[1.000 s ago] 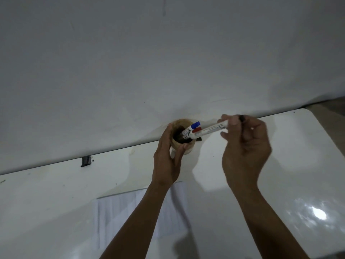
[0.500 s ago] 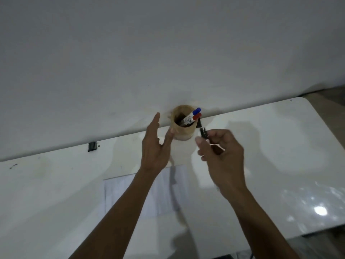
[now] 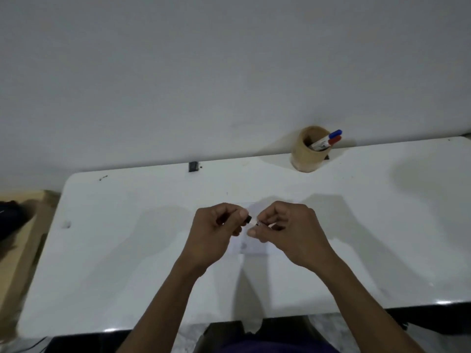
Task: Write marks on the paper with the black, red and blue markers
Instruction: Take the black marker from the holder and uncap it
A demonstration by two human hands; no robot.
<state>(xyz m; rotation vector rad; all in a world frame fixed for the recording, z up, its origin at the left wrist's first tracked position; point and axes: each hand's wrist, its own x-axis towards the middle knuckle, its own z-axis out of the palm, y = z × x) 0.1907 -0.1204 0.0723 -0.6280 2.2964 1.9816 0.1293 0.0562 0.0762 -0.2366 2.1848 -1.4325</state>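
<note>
White table (image 3: 127,250), both hands gripping black marker (image 3: 251,221), above paper (image 3: 248,247)

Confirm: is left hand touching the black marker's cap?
Touching. Head view shows the left hand with thumb and fingers pinched around the black marker at its cap end, while the right hand grips the barrel.

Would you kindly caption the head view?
Both hands, left hand and right hand, grip the black marker above the paper.

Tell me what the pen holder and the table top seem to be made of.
Pen holder: probably wood or bamboo, matte; tan and dull, with no shine. Table top: smooth white glossy surface, perhaps laminate or plastic; bright glints show along its near edge. Neither can be settled by look alone.
</note>
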